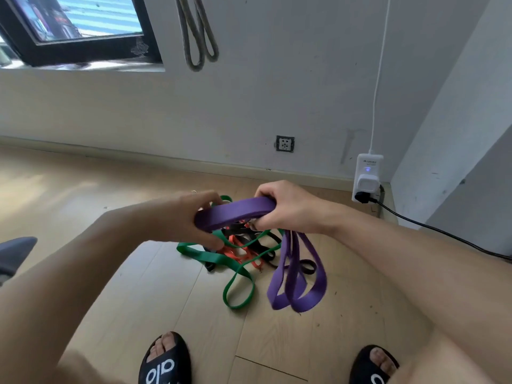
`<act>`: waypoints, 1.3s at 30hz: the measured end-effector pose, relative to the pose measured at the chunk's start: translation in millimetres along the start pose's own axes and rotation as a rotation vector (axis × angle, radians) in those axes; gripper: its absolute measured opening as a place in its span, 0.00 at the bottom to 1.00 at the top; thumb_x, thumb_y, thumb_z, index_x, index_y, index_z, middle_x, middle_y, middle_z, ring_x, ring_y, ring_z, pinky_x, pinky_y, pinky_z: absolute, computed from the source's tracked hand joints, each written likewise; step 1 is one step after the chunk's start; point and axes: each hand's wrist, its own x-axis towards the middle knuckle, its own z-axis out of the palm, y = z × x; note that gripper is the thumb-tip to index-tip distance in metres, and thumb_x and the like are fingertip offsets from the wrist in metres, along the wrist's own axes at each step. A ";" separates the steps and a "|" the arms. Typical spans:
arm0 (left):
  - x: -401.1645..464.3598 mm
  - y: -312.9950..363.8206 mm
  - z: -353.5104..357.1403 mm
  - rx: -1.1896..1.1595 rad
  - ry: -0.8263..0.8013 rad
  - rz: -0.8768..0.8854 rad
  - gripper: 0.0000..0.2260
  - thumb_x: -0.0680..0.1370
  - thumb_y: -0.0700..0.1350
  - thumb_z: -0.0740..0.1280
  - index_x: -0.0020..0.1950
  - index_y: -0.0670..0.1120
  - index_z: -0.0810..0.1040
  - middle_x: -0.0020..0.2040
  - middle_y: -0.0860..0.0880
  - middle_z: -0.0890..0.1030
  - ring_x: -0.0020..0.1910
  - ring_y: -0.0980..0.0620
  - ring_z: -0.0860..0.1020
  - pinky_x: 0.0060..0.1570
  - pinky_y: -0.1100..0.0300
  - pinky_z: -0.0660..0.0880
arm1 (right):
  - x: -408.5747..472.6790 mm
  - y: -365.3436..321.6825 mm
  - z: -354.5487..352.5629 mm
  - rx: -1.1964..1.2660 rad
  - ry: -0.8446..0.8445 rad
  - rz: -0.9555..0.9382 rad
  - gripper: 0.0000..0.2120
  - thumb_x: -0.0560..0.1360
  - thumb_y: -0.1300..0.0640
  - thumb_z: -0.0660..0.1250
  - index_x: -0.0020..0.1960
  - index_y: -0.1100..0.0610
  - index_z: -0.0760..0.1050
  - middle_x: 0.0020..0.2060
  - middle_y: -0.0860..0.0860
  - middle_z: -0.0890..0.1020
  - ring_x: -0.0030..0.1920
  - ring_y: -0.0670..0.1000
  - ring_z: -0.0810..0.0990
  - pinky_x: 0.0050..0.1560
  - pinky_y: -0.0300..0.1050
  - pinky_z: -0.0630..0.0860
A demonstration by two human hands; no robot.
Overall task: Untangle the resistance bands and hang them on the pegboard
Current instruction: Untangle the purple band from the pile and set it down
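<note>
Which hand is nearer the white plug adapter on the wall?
Right. The right hand is just left of the white plug adapter; the left hand lies farther left.

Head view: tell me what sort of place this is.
Probably a room in a home or flat, sparsely furnished: pale wood floor, white wall with a socket, a window. The left hand and right hand hold a purple band.

Grey wall (277, 92) w/ window (74, 26), wood floor (83, 203), wall socket (284, 143).
</note>
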 end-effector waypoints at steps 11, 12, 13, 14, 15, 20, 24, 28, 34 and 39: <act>11.9 27.0 11.2 -0.193 0.076 0.165 0.09 0.73 0.58 0.74 0.47 0.60 0.75 0.40 0.60 0.81 0.40 0.58 0.79 0.46 0.60 0.78 | -0.7 -0.7 1.2 -0.026 -0.095 0.021 0.10 0.66 0.62 0.75 0.43 0.52 0.77 0.32 0.46 0.78 0.30 0.45 0.76 0.32 0.39 0.71; 11.8 27.7 9.3 -0.175 0.098 0.175 0.08 0.75 0.56 0.73 0.47 0.60 0.74 0.38 0.63 0.79 0.38 0.60 0.77 0.41 0.66 0.74 | -0.3 0.9 -0.2 -0.008 -0.101 0.023 0.11 0.66 0.62 0.75 0.42 0.51 0.76 0.32 0.45 0.78 0.30 0.44 0.76 0.32 0.37 0.71; 11.2 28.7 7.2 -0.164 0.121 0.183 0.08 0.76 0.54 0.73 0.47 0.60 0.74 0.38 0.64 0.78 0.37 0.61 0.75 0.39 0.68 0.71 | 0.2 2.3 -1.5 0.006 -0.110 0.021 0.11 0.67 0.63 0.75 0.41 0.51 0.76 0.31 0.45 0.77 0.30 0.44 0.76 0.32 0.37 0.70; 10.6 28.5 5.4 -0.169 0.134 0.185 0.08 0.77 0.54 0.72 0.47 0.60 0.74 0.38 0.64 0.78 0.36 0.61 0.74 0.37 0.69 0.70 | 1.1 3.6 -2.3 0.013 -0.120 0.013 0.12 0.67 0.63 0.75 0.41 0.51 0.75 0.31 0.45 0.76 0.30 0.44 0.75 0.32 0.37 0.70; 9.8 27.3 3.3 -0.188 0.142 0.181 0.07 0.77 0.54 0.72 0.47 0.59 0.74 0.38 0.62 0.78 0.36 0.60 0.74 0.37 0.69 0.70 | 1.7 4.6 -3.0 0.013 -0.127 0.004 0.12 0.67 0.63 0.75 0.41 0.50 0.74 0.31 0.45 0.75 0.30 0.44 0.74 0.32 0.36 0.70; 2.9 11.9 -11.9 -0.342 0.192 0.100 0.03 0.79 0.50 0.70 0.52 0.53 0.78 0.43 0.54 0.85 0.44 0.58 0.84 0.49 0.60 0.79 | 6.6 14.2 -2.0 -0.027 -0.112 0.019 0.15 0.69 0.64 0.76 0.43 0.48 0.73 0.36 0.47 0.75 0.30 0.40 0.73 0.31 0.31 0.68; -4.7 -10.4 -18.5 -0.471 0.256 0.031 0.04 0.81 0.46 0.69 0.54 0.48 0.79 0.45 0.48 0.85 0.47 0.53 0.86 0.59 0.45 0.80 | 13.1 22.5 1.8 -0.069 -0.072 0.043 0.15 0.68 0.61 0.76 0.47 0.49 0.74 0.40 0.47 0.79 0.35 0.43 0.78 0.34 0.34 0.72; -8.2 -26.3 -13.4 -0.518 0.269 -0.053 0.03 0.80 0.45 0.70 0.52 0.46 0.80 0.45 0.45 0.85 0.46 0.52 0.87 0.58 0.48 0.81 | 16.1 25.9 6.5 -0.096 -0.115 0.069 0.15 0.67 0.58 0.77 0.49 0.47 0.76 0.42 0.47 0.82 0.40 0.48 0.82 0.41 0.43 0.78; -2.6 -28.3 4.8 -0.162 0.088 -0.054 0.08 0.75 0.45 0.74 0.44 0.50 0.74 0.37 0.52 0.79 0.37 0.51 0.76 0.41 0.55 0.70 | 6.7 16.7 10.3 0.021 -0.245 0.067 0.14 0.70 0.62 0.76 0.43 0.48 0.73 0.35 0.46 0.78 0.32 0.44 0.78 0.36 0.39 0.73; -3.9 -18.0 15.6 -0.083 -0.087 -0.058 0.17 0.65 0.50 0.75 0.50 0.51 0.74 0.45 0.49 0.82 0.48 0.45 0.80 0.50 0.46 0.79 | 6.9 0.0 9.6 0.122 -0.282 0.023 0.09 0.72 0.64 0.72 0.46 0.53 0.75 0.35 0.46 0.77 0.33 0.45 0.76 0.34 0.38 0.73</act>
